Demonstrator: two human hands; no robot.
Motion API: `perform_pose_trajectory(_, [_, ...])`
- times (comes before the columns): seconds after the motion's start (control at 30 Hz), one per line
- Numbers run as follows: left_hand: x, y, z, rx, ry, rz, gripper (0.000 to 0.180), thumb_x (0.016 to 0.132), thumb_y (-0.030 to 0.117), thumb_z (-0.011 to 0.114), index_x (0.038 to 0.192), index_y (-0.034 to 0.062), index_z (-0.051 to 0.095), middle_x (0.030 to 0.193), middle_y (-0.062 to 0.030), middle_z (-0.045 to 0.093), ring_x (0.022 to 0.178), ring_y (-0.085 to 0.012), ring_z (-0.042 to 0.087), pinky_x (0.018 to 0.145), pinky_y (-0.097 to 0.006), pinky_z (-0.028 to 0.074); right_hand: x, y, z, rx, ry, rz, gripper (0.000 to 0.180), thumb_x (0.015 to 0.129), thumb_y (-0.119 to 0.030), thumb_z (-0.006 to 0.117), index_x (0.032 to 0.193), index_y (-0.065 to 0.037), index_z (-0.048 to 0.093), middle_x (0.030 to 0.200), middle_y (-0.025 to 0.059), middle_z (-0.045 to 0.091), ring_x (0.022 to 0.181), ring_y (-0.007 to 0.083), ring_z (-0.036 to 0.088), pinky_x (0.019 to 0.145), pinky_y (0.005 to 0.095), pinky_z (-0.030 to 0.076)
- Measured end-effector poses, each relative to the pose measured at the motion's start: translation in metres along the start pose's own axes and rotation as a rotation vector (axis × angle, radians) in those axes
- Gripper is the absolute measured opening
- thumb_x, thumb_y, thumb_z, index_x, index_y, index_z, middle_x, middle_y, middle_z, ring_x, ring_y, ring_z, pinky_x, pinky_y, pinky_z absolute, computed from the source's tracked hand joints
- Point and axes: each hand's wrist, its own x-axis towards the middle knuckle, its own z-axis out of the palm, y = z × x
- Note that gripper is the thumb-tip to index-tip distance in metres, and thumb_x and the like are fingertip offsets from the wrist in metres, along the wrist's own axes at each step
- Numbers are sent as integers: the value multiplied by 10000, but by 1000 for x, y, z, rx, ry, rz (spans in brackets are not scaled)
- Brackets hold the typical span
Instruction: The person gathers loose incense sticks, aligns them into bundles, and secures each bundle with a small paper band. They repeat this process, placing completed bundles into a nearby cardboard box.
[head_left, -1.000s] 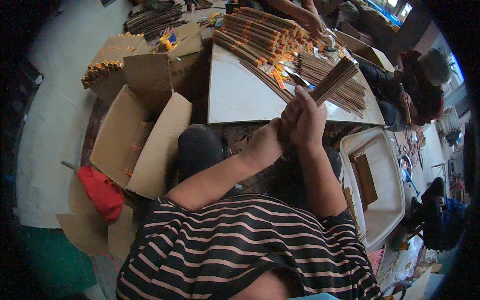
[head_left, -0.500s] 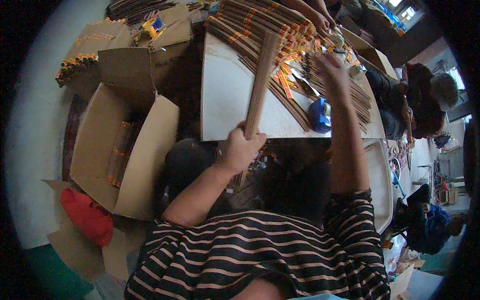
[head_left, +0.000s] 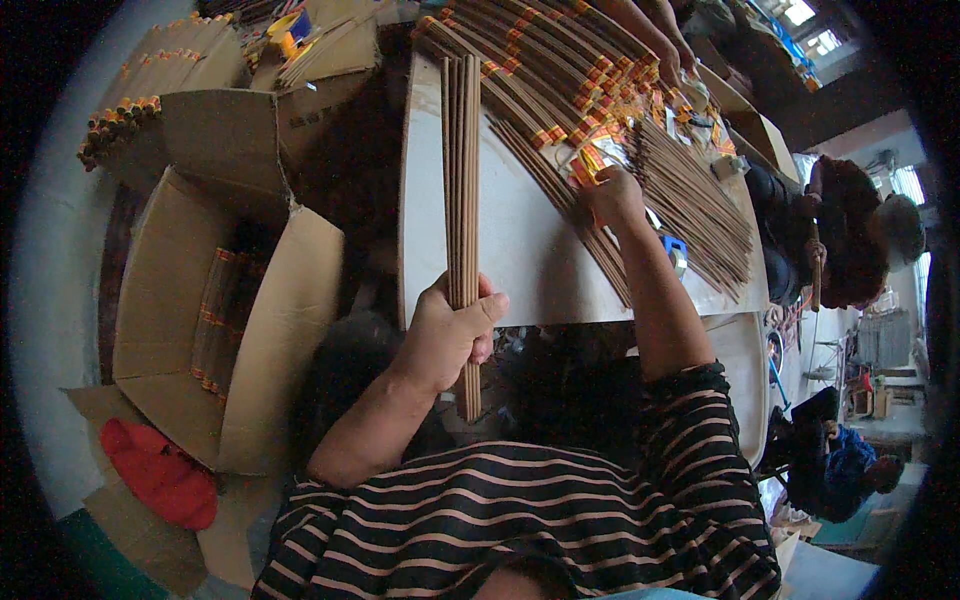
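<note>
brown, thin sticks, one bundle: gripped in the left hand, fingers wrapped round its lower part, thumb across the front. bundle stands roughly upright, upper length over the white table, lower end hanging past the table's near edge, above the lap.

right hand: reaching out over the table, fingers bent down onto a shiny orange and silver wrapper among loose sticks; whether it pinches anything cannot be told.

table, far part: banded bundles of like sticks, laid side by side, orange and yellow wraps near their ends. blue object just right of the right forearm.

container 1: large open cardboard box, left of the table, flaps spread; inside, banded stick bundles lying along its floor.

container 2: smaller cardboard box, upper left, holding flat card pieces; yellow tape roll beside it.

container 3: white tub, right of the lap; contents hidden.

red cloth item on the floor, lower left. another person's hands at the table's far edge.
</note>
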Motion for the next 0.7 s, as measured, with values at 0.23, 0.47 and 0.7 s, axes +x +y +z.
perform_pose_trajectory(0.23, [-5,6,2,-24,-30,13,139,796,93,597,853,63,474,540,19,415,384,-62,383,351,-208,329,-74,-37,-75,728,-274,21,226,777,-221,629,811,2,630,617,5,553,524,70,472,464,230,360])
perform_pose_trajectory(0.47, [-36,4,32,154,-87,84,242,795,105,604,985,9,488,569,17,429,392,-52,390,340,-199,325,-208,-65,-121,890,-611,86,214,806,-248,621,769,-38,597,566,-30,494,442,33,411,377,182,290])
perform_pose_trajectory(0.7, [-78,-1,61,319,-221,7,149,787,112,604,829,36,483,564,6,452,393,-50,401,344,-186,331,-268,-49,-133,953,-574,-30,180,824,-203,611,854,-28,584,630,-17,539,491,37,450,406,162,320])
